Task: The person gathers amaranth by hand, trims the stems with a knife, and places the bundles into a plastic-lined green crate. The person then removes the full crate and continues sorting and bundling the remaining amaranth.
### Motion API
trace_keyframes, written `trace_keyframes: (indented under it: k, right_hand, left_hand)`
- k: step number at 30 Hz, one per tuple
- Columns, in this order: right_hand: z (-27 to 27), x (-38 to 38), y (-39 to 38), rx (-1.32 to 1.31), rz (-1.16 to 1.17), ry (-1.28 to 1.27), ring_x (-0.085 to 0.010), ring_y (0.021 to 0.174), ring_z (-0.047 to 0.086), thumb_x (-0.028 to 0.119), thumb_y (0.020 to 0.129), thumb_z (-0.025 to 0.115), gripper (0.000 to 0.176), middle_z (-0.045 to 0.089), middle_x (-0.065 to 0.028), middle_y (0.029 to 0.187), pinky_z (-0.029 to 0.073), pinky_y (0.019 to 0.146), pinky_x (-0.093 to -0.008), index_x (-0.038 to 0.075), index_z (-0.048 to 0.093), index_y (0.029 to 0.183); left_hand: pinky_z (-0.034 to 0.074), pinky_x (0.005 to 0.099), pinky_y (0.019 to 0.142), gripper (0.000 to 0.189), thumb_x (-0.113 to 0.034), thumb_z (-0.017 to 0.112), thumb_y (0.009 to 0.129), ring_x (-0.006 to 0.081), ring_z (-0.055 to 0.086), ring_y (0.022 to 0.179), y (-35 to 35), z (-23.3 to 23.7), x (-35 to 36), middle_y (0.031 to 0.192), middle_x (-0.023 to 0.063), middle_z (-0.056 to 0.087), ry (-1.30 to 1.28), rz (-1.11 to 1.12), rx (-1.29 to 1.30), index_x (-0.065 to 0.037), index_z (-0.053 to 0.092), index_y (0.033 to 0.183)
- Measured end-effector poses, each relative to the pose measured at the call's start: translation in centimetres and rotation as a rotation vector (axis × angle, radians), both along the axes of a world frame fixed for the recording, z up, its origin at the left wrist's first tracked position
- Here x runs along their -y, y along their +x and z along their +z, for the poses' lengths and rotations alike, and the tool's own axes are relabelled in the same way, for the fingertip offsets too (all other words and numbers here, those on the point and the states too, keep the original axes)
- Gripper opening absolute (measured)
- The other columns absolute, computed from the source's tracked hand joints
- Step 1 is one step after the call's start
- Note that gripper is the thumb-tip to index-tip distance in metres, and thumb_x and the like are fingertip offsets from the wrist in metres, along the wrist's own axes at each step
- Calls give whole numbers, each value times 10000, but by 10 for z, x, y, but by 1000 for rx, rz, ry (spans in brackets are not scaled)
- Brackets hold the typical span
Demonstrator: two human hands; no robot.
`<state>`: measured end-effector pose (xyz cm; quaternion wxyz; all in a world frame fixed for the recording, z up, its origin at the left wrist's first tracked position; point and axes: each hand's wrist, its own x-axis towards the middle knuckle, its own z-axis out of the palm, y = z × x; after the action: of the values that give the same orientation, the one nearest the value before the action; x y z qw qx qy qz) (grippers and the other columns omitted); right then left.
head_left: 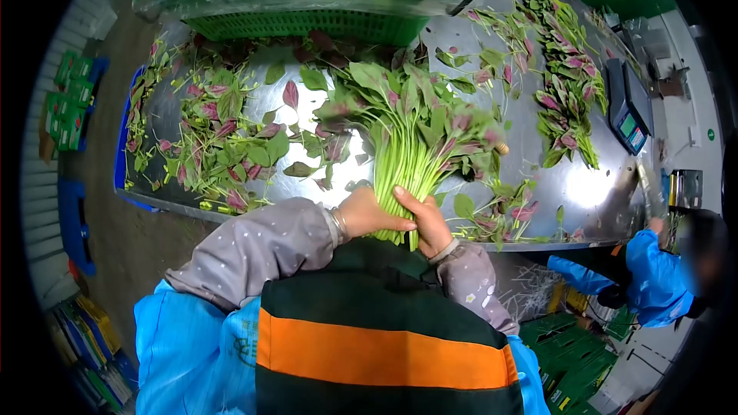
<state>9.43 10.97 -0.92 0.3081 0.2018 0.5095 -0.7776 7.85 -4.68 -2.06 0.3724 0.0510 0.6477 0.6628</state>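
Observation:
Close to my body, at the metal table's near edge, a thick bunch of red amaranth greens [407, 150] is gripped between both hands. Its pale green stems point toward me, and its green and purple leaves fan out away from me. My left hand [367, 213] wraps the stems from the left side, near their cut ends. From the right, my right hand [425, 219] closes around the same stems, its thumb lying across the front. The fingers behind the bunch are hidden. Loose leaves [231, 127] lie scattered on the table left of the bunch.
A green plastic crate [307, 24] lined with clear film stands at the table's [592, 177] far side. Bundled greens [565, 69] form a long row on the right, beside a digital scale [629, 119]. Another person in blue sleeves [657, 277] is at the right.

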Motion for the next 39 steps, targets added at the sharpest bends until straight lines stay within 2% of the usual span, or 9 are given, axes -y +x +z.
trace_keyframes:
  k: [6, 11, 18, 22, 25, 29, 31, 33, 39]
  right_hand:
    - [-3, -4, 1, -4, -63, -27, -140, 911, 560, 161, 822, 621, 365, 590, -78, 1050, 446, 782, -263, -18, 529, 1127]
    - [16, -19, -13, -11, -60, -124, -201, 887, 608, 81, 804, 579, 300, 610, -131, 1003, 490, 779, -315, -51, 532, 1069]
    - [18, -19, -16, 3, 148, 24, -130, 602, 510, 197, 823, 628, 193, 531, -23, 686, 416, 546, -255, 62, 532, 921]
    - [89, -106, -30, -173, -219, -238, -123, 520, 435, 169, 839, 567, 190, 431, -7, 598, 391, 502, -270, 29, 484, 937]
    - [93, -129, -32, -305, -378, -5, -127, 508, 415, 166, 846, 561, 179, 398, -5, 579, 393, 505, -281, 32, 466, 916]
    - [92, -115, -31, -409, -453, -144, -126, 511, 419, 167, 836, 590, 180, 411, -3, 588, 402, 507, -292, 48, 470, 896]
    - [66, -88, -30, -335, -367, -169, -130, 530, 449, 164, 833, 599, 169, 442, -6, 603, 418, 521, -294, 49, 483, 874]
    - [40, -50, -24, -229, -187, -4, -142, 583, 486, 151, 855, 566, 138, 480, -18, 670, 441, 550, -296, 50, 478, 890]
    - [-20, -11, -15, -81, -14, -192, -155, 659, 547, 180, 852, 582, 176, 549, -40, 729, 452, 610, -277, 40, 531, 946]
  left_hand:
    - [462, 261, 772, 469, -170, 776, 687, 114, 570, 885, 6, -3, 6, 969, 54, 632, -141, 76, -159, -7, 574, 1077]
    - [496, 253, 689, 291, -69, 685, 755, 123, 617, 808, -9, 12, 23, 907, 68, 642, 143, 236, 193, 17, 591, 1017]
    - [363, 270, 439, 172, -202, 565, 868, 129, 440, 438, -15, 28, 20, 531, 25, 461, 148, 118, 482, -68, 511, 775]
    - [263, 245, 436, 124, -128, 417, 927, 84, 323, 431, -47, 88, 90, 524, -18, 326, 685, 332, 555, -94, 431, 808]
    - [304, 253, 521, 123, -165, 412, 931, 103, 369, 493, -44, 94, 118, 581, -9, 410, 937, 489, 428, -87, 492, 879]
    - [340, 286, 566, 151, -154, 517, 874, 115, 417, 546, -26, 87, 92, 610, 4, 453, 884, 599, 382, -98, 538, 1012]
    - [478, 333, 595, 215, -95, 565, 841, 157, 541, 636, -24, 57, 66, 717, 32, 519, 695, 525, 425, -62, 486, 1039]
    - [506, 325, 634, 176, -127, 582, 847, 178, 572, 706, -25, 41, 33, 826, 66, 574, 580, 387, 466, -35, 518, 983]
    - [474, 290, 609, 203, -196, 554, 880, 168, 558, 656, -19, -3, -9, 732, 68, 580, 333, 298, 518, 3, 559, 840]
